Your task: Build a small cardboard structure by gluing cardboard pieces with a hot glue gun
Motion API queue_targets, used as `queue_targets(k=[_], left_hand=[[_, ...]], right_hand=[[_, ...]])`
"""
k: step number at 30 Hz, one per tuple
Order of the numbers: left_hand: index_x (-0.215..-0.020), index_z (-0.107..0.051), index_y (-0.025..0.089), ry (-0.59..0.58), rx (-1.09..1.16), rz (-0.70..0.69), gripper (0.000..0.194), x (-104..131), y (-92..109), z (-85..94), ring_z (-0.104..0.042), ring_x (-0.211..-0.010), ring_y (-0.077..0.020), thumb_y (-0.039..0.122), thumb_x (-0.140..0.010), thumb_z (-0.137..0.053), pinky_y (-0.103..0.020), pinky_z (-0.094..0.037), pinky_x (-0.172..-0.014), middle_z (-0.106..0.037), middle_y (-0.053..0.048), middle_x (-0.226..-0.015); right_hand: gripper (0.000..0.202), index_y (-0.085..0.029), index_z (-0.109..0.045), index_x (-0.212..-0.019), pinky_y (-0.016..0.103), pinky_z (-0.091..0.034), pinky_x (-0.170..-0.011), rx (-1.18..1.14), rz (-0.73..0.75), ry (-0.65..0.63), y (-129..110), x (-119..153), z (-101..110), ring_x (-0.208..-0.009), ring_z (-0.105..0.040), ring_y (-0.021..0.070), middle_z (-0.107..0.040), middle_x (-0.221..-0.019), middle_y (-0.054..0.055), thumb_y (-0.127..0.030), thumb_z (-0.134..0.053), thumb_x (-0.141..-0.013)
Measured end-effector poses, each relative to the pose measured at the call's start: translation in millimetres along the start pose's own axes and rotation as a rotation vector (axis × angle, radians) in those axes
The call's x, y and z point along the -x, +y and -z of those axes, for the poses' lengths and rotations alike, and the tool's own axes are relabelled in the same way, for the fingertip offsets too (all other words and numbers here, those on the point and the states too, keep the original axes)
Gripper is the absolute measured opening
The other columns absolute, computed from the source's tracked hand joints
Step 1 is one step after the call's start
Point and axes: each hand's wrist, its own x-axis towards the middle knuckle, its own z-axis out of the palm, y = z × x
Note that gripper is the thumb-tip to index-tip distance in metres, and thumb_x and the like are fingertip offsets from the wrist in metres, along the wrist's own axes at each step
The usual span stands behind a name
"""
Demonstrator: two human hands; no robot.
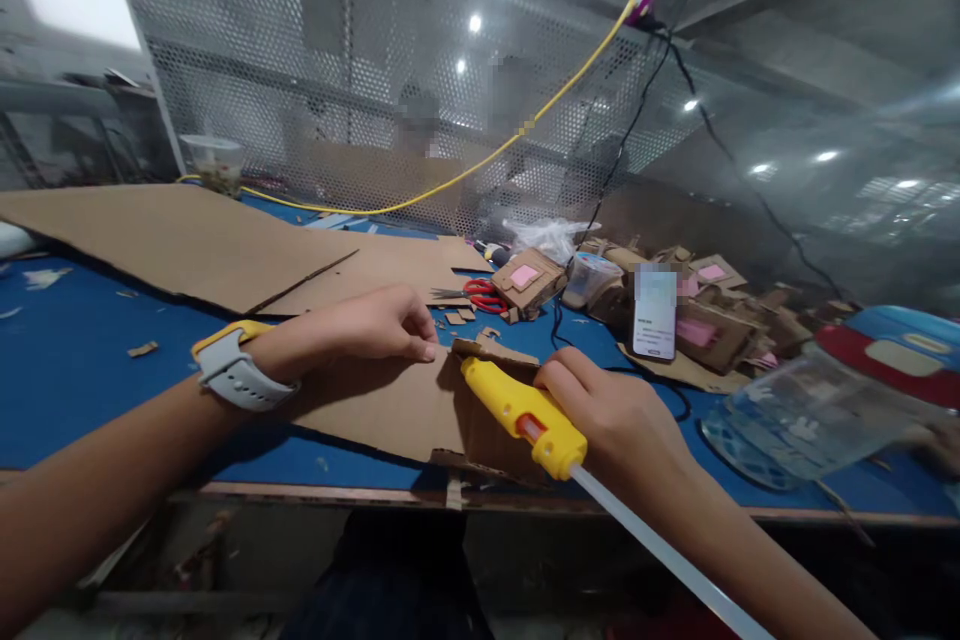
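Note:
My right hand (600, 400) is wrapped round a yellow glue gun (517, 410), with a long translucent glue stick (660, 550) coming out of its rear. The gun's nozzle end is at a folded flap on a piece of cardboard (390, 400) lying at the front of the blue table. My left hand (390, 325) is above the same cardboard, left of the nozzle, with thumb and fingertips brought together near the cardboard's surface. Whatever is between those fingertips is too small to make out. A pale watch strap (244, 370) circles the left wrist.
A large cardboard sheet (187, 235) covers the table's left back. Red-handled scissors (486, 296), a small cardboard box (529, 282) and scraps lie behind my hands. At the right are a phone (654, 315), cardboard pieces (712, 335) and a clear container (795, 420). A yellow cable (450, 188) hangs behind.

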Motion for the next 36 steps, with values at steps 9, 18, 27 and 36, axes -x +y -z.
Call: queue_targets(k=[9,18,27,36], left_hand=[[-0.07,-0.07,0.016,-0.003,-0.011,-0.016,0.025,-0.8,-0.4,-0.2,-0.042,-0.059,-0.0131,0.04,-0.071,-0.063,-0.027,-0.034,-0.061,-0.056,0.002,-0.063],[-0.067,-0.069,0.017,0.006,-0.015,-0.019,0.023,-0.3,0.4,1.1,-0.04,-0.059,-0.0133,0.04,-0.071,-0.064,-0.027,-0.033,-0.059,-0.052,0.003,-0.06],[-0.067,-0.07,0.017,-0.001,0.009,-0.037,0.023,1.3,2.1,1.5,-0.038,-0.056,-0.012,0.039,-0.073,-0.065,-0.027,-0.033,-0.059,-0.049,0.004,-0.058],[-0.074,-0.072,0.017,-0.003,-0.045,-0.018,0.028,-0.5,0.9,2.2,-0.043,-0.06,-0.0141,0.045,-0.071,-0.065,-0.027,-0.033,-0.06,-0.055,0.002,-0.063]], right_hand=[[0.044,-0.02,-0.058,-0.072,0.028,-0.03,-0.049,0.128,0.011,0.09,-6.5,-2.8,1.7,-0.046,-0.043,0.0149,-0.06,-0.064,0.002,-0.016,-0.034,-0.108],[0.052,-0.021,-0.054,-0.067,0.028,-0.027,-0.048,0.152,-0.004,0.14,-2.4,1.8,7.4,-0.044,-0.04,0.0143,-0.055,-0.058,0.001,-0.015,-0.026,-0.11],[0.049,-0.022,-0.05,-0.067,0.031,-0.023,-0.052,0.125,-0.096,0.195,0.6,20.6,-3.7,-0.049,-0.033,0.0153,-0.048,-0.06,0.0,-0.021,-0.03,-0.112],[0.049,-0.022,-0.049,-0.065,0.028,-0.026,-0.05,0.142,-0.083,0.141,2.7,26.3,12.6,-0.046,-0.038,0.0124,-0.05,-0.058,-0.001,-0.021,-0.034,-0.111]])
